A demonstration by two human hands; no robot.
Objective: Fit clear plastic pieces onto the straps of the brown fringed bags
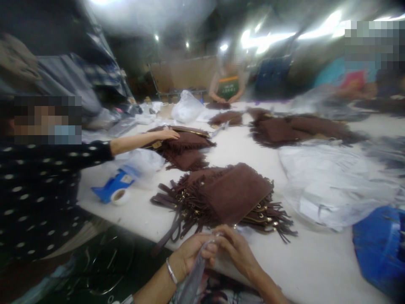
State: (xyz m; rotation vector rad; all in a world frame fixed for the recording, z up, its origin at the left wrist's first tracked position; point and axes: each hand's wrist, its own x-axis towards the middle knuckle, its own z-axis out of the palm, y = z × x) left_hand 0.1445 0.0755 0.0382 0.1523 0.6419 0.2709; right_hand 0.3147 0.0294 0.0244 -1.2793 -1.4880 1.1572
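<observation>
My left hand (198, 252), with a silver bangle at the wrist, is closed around a thin translucent plastic bag (193, 276) that hangs down toward my lap. My right hand (232, 247) meets it at the bag's upper end, fingers pinched on the same plastic. Both hands are at the table's near edge. Just beyond them lies a pile of brown fringed pouches (237, 192) with gold zips, metal clips and wrist straps. The part of the bag between my fingers is mostly hidden.
At left a co-worker's hand (169, 134) rests on another stack of brown pouches (186, 141). A blue tape dispenser (112, 185) with a tape roll (120, 196) is nearer. Clear plastic bags (329, 181) and a blue container (379, 249) lie right. Other people stand behind the table.
</observation>
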